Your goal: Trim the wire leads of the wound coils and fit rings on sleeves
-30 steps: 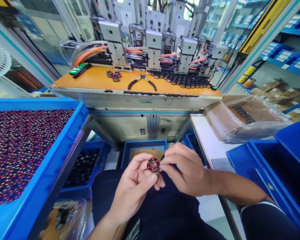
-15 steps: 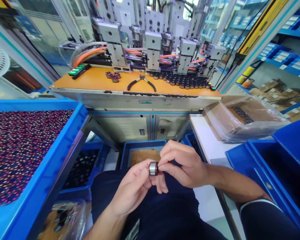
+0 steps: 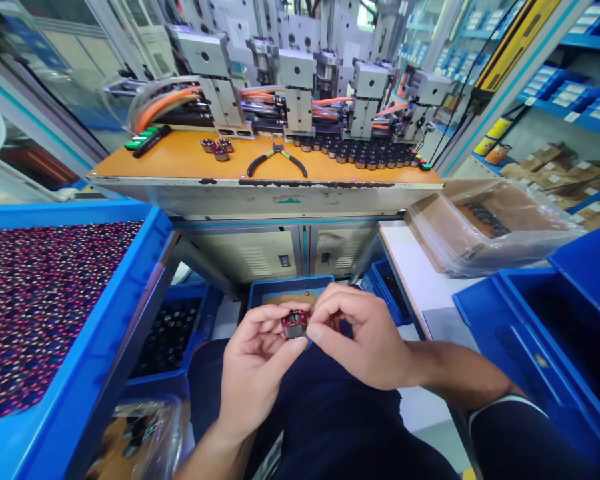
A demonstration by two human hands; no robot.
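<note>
A small motor stator (image 3: 295, 325) with a dark metal ring and red windings is held over my lap. The fingers and thumb of my left hand (image 3: 257, 353) grip it from the left, and its open end is tilted up towards me. My right hand (image 3: 357, 333) is closed, its thumb and fingertips pinched at the stator's right edge. Whether a thin wire lies between those right fingertips is too small to make out.
A blue bin (image 3: 163, 223) full of red-wound parts stands at left. On the machine's orange ledge (image 3: 170, 160) are cutting pliers (image 3: 277, 160), three loose stators (image 3: 221, 153) and rows of dark parts (image 3: 365, 153). A plastic-lined cardboard box (image 3: 430, 227) and blue bins (image 3: 520, 347) are at right.
The stator has turned from lying on its side to showing its wound open end upward. Both hands have shifted slightly, my right thumb now at its near right edge. The view has moved a little.
</note>
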